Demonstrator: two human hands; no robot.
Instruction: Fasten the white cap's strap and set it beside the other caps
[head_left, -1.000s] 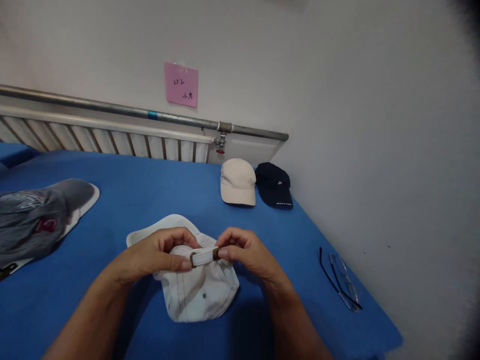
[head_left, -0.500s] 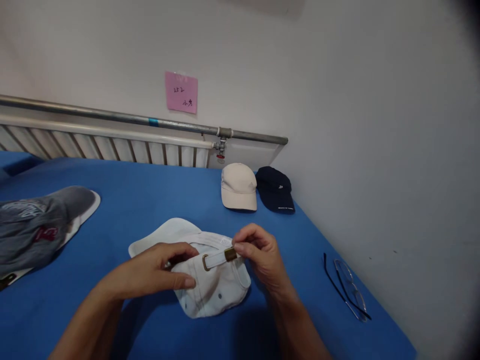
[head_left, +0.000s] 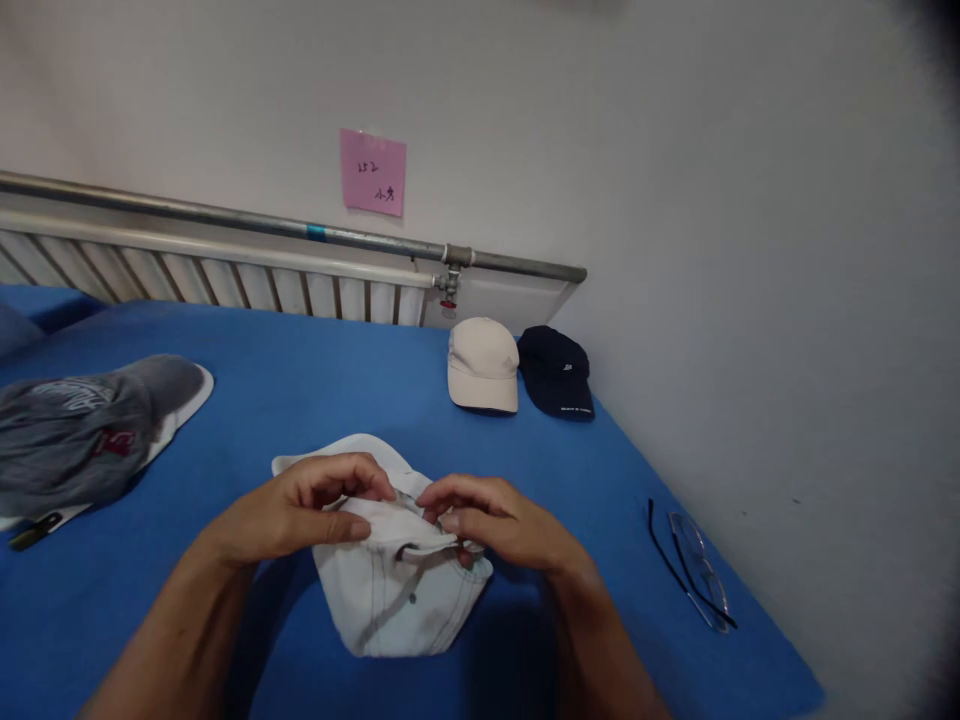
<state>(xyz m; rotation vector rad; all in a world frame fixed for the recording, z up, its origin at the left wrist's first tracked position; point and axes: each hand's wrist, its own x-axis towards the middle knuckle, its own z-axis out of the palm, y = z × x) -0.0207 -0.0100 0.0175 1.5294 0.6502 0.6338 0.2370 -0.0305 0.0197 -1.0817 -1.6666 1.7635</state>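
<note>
A pale, nearly white cap (head_left: 397,595) is between my hands above the blue surface, its brim pointing to the upper left and its back opening towards me. My left hand (head_left: 322,505) grips the cap's rim on the left, thumb outside and fingers inside. On the right, my right hand (head_left: 487,520) pinches the edge near the strap opening. The strap's brass buckle is hidden from sight.
A beige cap (head_left: 484,365) and a navy cap (head_left: 556,372) sit side by side at the back. Grey caps (head_left: 67,440) lie at the left. Eyeglasses (head_left: 694,570) rest near the right edge. Behind stand a radiator (head_left: 285,290) and wall.
The pale cap has tipped and its rim is now bunched. My right hand has moved left, closer to my left hand, and the brass buckle has gone out of sight. The view has shifted slightly.
</note>
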